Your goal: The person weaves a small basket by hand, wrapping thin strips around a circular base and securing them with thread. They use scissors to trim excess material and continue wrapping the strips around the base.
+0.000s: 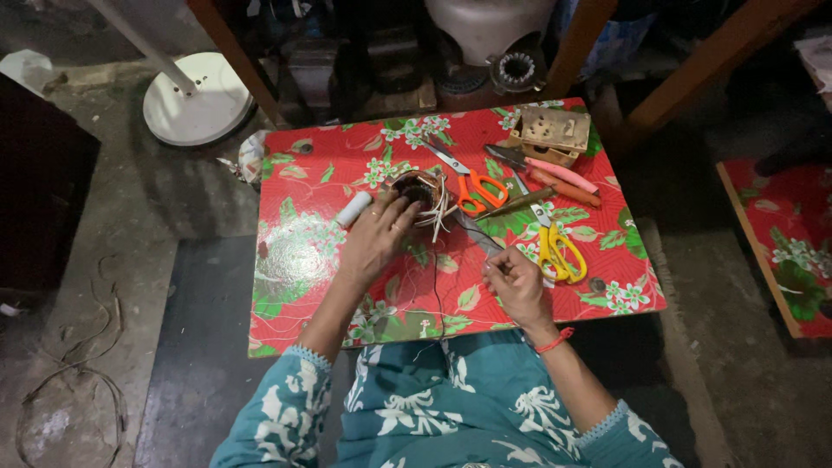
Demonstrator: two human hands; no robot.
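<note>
- While winding looks only part done: left hand (374,236) cupped over motor stator (419,189) mid-bench, fingers curled against its rim.
- Right hand (514,282) pinched shut, probably on thin thread (438,290) running back to stator.
- Loose white insulation strips (442,212) sticking out, untrimmed.
- Orange scissors (472,184), yellow scissors (557,247) lying unused.

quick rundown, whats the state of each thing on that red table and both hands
left hand: resting on the wound coil, fingers spread
wound coil: upright on the table, wires sticking out
right hand: closed, pinching a thin thread
thin thread: running from the coil toward the table's near edge
white spool: lying on its side
orange scissors: lying flat, blades closed
yellow scissors: lying flat, blades closed
wooden switch box: sitting at the far corner
</note>
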